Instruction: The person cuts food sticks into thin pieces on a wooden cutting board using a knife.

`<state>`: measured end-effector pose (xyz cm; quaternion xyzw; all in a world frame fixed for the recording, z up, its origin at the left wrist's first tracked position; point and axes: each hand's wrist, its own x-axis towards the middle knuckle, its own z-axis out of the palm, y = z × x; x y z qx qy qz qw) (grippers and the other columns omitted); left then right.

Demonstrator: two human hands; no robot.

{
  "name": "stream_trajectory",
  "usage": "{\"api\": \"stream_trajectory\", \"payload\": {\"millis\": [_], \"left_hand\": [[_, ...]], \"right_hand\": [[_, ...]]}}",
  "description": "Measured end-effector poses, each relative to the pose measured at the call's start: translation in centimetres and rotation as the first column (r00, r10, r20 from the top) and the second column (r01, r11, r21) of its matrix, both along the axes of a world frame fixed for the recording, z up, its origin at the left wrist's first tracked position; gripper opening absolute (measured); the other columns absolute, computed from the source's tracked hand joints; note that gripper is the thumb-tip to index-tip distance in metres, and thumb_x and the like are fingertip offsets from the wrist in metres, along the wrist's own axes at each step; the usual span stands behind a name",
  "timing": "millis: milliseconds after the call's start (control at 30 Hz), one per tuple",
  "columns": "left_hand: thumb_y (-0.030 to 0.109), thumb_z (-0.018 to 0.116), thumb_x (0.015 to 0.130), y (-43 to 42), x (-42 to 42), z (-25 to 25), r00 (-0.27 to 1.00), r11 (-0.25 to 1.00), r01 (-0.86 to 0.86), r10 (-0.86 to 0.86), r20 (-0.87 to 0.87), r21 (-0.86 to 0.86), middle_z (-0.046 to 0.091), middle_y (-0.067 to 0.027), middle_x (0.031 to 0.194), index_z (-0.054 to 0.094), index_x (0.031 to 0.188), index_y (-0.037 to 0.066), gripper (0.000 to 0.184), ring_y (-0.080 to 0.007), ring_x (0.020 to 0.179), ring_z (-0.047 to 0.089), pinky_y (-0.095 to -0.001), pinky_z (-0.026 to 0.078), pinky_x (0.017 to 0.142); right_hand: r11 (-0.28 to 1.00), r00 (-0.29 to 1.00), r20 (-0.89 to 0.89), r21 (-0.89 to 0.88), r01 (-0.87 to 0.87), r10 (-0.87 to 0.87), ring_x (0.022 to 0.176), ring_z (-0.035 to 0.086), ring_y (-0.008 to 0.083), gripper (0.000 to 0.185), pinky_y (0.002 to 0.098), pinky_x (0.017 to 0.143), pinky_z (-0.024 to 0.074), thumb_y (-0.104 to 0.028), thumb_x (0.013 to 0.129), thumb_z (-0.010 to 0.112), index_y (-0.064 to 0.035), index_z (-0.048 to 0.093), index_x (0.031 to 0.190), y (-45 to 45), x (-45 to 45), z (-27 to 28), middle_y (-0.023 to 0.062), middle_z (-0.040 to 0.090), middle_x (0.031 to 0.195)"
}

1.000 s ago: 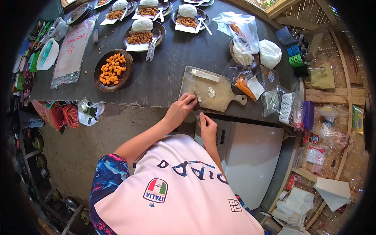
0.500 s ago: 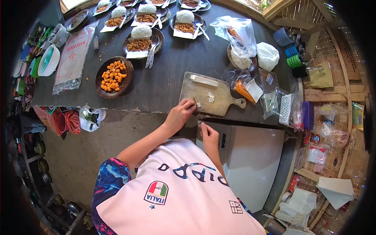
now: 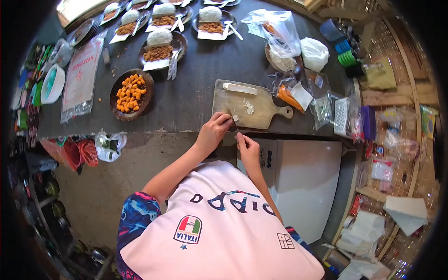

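Note:
My left hand (image 3: 214,131) is closed at the near left edge of a wooden cutting board (image 3: 225,103), thumb and fingers pinched together. Just past its fingertips are a small pale square piece (image 3: 235,117) and a thin dark line, too fine to identify. My right hand (image 3: 248,147) is closed lower down, off the table's front edge; a thin slender object seems to run from its fingertips toward my left hand. On the board lie a long white block (image 3: 240,88) and a small heap of thin white strips (image 3: 249,108).
Left of the board stands a brown bowl of orange cubes (image 3: 131,93). Plates with rice and a brown dish (image 3: 157,52) line the back, with forks and spoons. Plastic bags (image 3: 314,54) and a white basket (image 3: 343,114) sit at right. A white appliance (image 3: 303,182) stands below the table.
My right hand has come slightly closer to my left hand and the board. My left hand keeps its pinch at the board's edge. The whole view has shifted a little.

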<state>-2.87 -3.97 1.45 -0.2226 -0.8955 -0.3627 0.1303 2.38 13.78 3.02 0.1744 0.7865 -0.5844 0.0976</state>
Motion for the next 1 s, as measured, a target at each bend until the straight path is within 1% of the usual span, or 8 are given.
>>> {"api": "stream_trajectory", "payload": {"millis": [67, 167, 200, 300, 400, 533, 633, 1000], "left_hand": [[0.006, 0.073, 0.087, 0.1, -0.6, 0.1, 1.000, 1.000, -0.003, 0.003, -0.020, 0.011, 0.067, -0.0057, 0.116, 0.073, 0.111, 0.001, 0.024, -0.0259, 0.114, 0.064, -0.0359, 0.059, 0.090], [0.005, 0.073, 0.089, 0.1, -0.2, 0.3, 1.000, 1.000, -0.020, 0.020, -0.022, 0.009, 0.068, -0.0061, 0.116, 0.074, 0.110, 0.000, 0.022, -0.0264, 0.112, 0.065, -0.0365, 0.059, 0.090], [0.005, 0.073, 0.089, 0.1, -0.2, 0.3, 0.999, 1.000, -0.022, 0.022, -0.026, 0.004, 0.068, -0.0063, 0.116, 0.074, 0.110, 0.000, 0.021, -0.0267, 0.112, 0.065, -0.0369, 0.059, 0.090], [0.004, 0.073, 0.090, 0.3, -0.3, 0.4, 1.000, 0.999, -0.014, 0.015, -0.016, 0.032, 0.067, -0.0073, 0.116, 0.073, 0.110, -0.001, 0.021, -0.0282, 0.112, 0.064, -0.0388, 0.058, 0.090], [0.002, 0.072, 0.090, 0.2, 0.0, 0.7, 1.000, 0.999, -0.010, 0.009, 0.018, 0.053, 0.067, -0.0088, 0.117, 0.073, 0.109, -0.002, 0.020, -0.0305, 0.112, 0.064, -0.0410, 0.057, 0.090], [0.000, 0.073, 0.089, 0.3, -0.2, 1.0, 1.000, 0.998, -0.005, 0.003, 0.019, 0.063, 0.067, -0.0104, 0.115, 0.074, 0.109, -0.003, 0.020, -0.0331, 0.112, 0.064, -0.0422, 0.056, 0.091], [-0.001, 0.074, 0.088, 0.5, -0.4, 1.1, 1.000, 0.998, -0.007, 0.005, 0.020, 0.060, 0.069, -0.0104, 0.114, 0.075, 0.107, -0.004, 0.020, -0.0333, 0.111, 0.065, -0.0417, 0.056, 0.091], [-0.003, 0.078, 0.084, 0.5, -0.4, 1.2, 1.000, 0.998, -0.023, 0.022, 0.007, 0.062, 0.072, -0.0092, 0.111, 0.078, 0.106, 0.000, 0.022, -0.0315, 0.106, 0.067, -0.0416, 0.057, 0.090]], "right_hand": [[1.000, 1.000, -0.011, -0.015, -0.005, 0.005, 0.063, 0.046, 0.0043, 0.038, 0.0239, 0.056, 0.0357, -0.032, 0.104, 0.071, 0.0045, 0.078, 0.104, 0.1, -0.2, -0.3, -0.0025, 0.057, 0.068], [0.998, 0.998, 0.059, 0.070, -0.003, -0.001, 0.064, 0.054, 0.0098, 0.043, 0.0296, 0.062, 0.0457, -0.036, 0.104, 0.069, 0.0054, 0.077, 0.106, 0.5, 1.1, 0.9, 0.0030, 0.062, 0.069], [0.997, 0.995, 0.096, 0.077, -0.013, 0.005, 0.071, 0.064, 0.0131, 0.043, 0.0309, 0.068, 0.0507, -0.037, 0.103, 0.070, 0.0054, 0.077, 0.108, 0.7, 1.2, 0.5, 0.0076, 0.071, 0.076], [0.998, 0.999, -0.043, 0.057, 0.000, 0.003, 0.087, 0.075, 0.0234, 0.047, 0.0353, 0.080, 0.0554, -0.041, 0.102, 0.070, 0.0045, 0.077, 0.111, 0.1, 0.1, -1.0, 0.0159, 0.079, 0.093], [0.990, 0.999, 0.032, 0.139, -0.032, 0.028, 0.103, 0.076, 0.0345, 0.051, 0.0392, 0.090, 0.0559, -0.045, 0.102, 0.068, 0.0032, 0.077, 0.114, 0.3, 0.2, -0.9, 0.0220, 0.078, 0.109], [0.986, 0.992, 0.128, 0.164, -0.013, -0.009, 0.102, 0.075, 0.0387, 0.053, 0.0412, 0.089, 0.0563, -0.050, 0.101, 0.067, 0.0005, 0.077, 0.117, 0.4, 1.5, 0.4, 0.0232, 0.077, 0.109], [0.991, 0.999, 0.033, 0.135, -0.009, 0.005, 0.103, 0.075, 0.0394, 0.056, 0.0427, 0.090, 0.0563, -0.052, 0.101, 0.066, 0.0008, 0.077, 0.117, -0.2, 0.2, 0.1, 0.0228, 0.077, 0.110], [0.983, 0.995, 0.093, 0.181, 0.004, -0.021, 0.102, 0.074, 0.0413, 0.053, 0.0448, 0.087, 0.0575, -0.053, 0.100, 0.065, -0.0038, 0.078, 0.116, -0.7, 0.4, 1.9, 0.0217, 0.077, 0.107]]}}
